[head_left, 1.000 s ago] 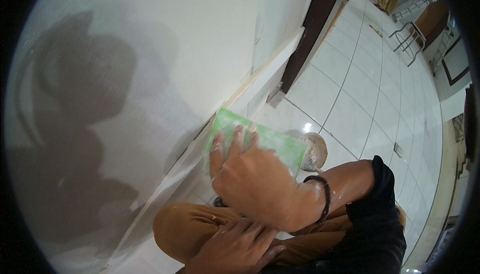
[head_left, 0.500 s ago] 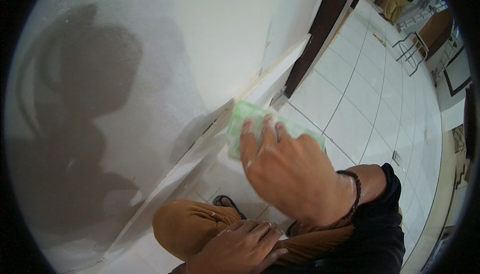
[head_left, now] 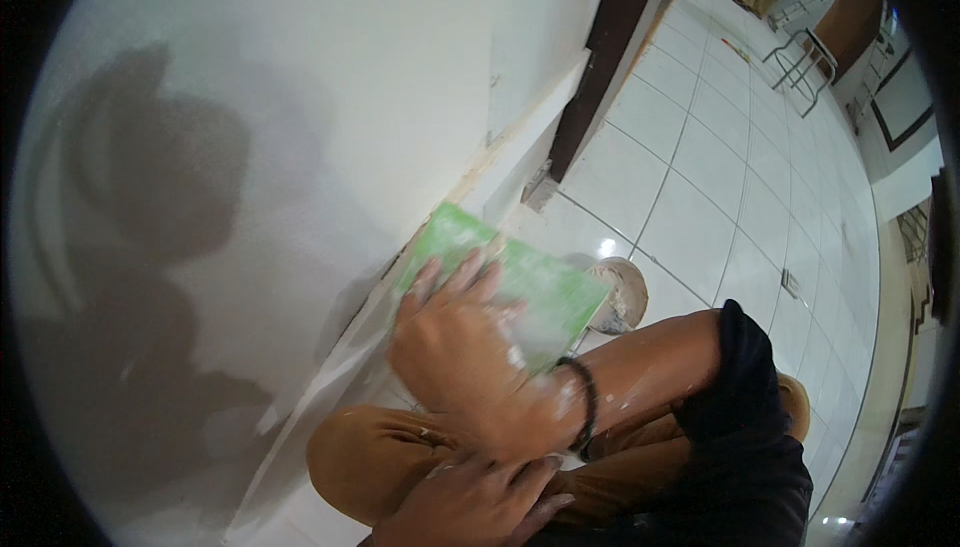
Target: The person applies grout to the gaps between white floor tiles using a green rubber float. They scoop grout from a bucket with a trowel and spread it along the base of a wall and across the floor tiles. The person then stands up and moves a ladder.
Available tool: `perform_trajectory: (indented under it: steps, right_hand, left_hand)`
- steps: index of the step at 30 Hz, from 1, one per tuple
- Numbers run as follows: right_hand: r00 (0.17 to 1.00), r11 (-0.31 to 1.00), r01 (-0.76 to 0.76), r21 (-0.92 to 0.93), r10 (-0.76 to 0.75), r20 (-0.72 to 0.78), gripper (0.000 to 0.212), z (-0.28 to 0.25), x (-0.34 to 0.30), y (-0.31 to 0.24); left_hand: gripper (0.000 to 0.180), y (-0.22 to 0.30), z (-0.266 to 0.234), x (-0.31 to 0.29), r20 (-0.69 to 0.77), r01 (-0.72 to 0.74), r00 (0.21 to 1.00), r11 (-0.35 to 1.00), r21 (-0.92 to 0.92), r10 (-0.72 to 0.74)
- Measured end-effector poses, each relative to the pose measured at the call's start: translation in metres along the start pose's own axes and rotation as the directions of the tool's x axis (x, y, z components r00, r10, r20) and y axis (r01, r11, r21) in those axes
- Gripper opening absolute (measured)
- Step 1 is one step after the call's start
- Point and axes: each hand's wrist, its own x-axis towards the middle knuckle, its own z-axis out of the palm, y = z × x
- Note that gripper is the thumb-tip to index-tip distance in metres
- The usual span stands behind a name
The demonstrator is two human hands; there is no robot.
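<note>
Plainly, the board (head_left: pixel 560 292), green and smeared with white, is held under the right hand (head_left: pixel 455 342) at the foot of the wall (head_left: pixel 390 77); its long axis is slanted from upper left to lower right, one short end being turned to the skirting (head_left: pixel 512 169) and the other toward the bowl (head_left: pixel 632 297); whether the skirting is touched by that near end cannot be told; the fingers are laid over the upper face, somewhat parted and pointed up toward the wall-side end, and are dusted with white; the left hand (head_left: pixel 470 502) is rested by the knee (head_left: pixel 365 452), below the right wrist, its fingers stretched and loosely parted, its palm hidden; pale paste (head_left: pixel 622 287) is held in the bowl.
</note>
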Motion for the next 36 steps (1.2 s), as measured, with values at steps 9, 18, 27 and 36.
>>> perform_trajectory:
  steps: [9,18,27,36]
  right_hand:
    - [0.954,0.902,0.296,0.313,-0.295,-0.051,0.049,-0.038,-0.031,0.021]
    - [0.989,-0.057,-0.076,0.995,0.124,0.082,0.033,0.066,-0.037,0.22]
    - [0.664,-0.246,0.214,0.945,0.746,0.044,0.03,0.156,0.028,0.229]
    - [0.595,0.082,0.196,0.977,0.782,-0.185,0.038,0.173,0.07,0.222]
  left_hand:
    - [0.04,0.005,-0.007,0.006,0.112,-0.019,0.993,0.998,-0.063,0.026]
    - [0.039,-0.001,-0.006,0.03,0.164,-0.011,0.986,0.994,-0.109,0.029]
    - [0.038,-0.005,0.002,0.045,0.114,0.079,0.991,0.995,-0.067,-0.071]
    - [0.038,-0.006,0.002,0.047,0.034,0.099,0.995,0.995,-0.015,-0.098]
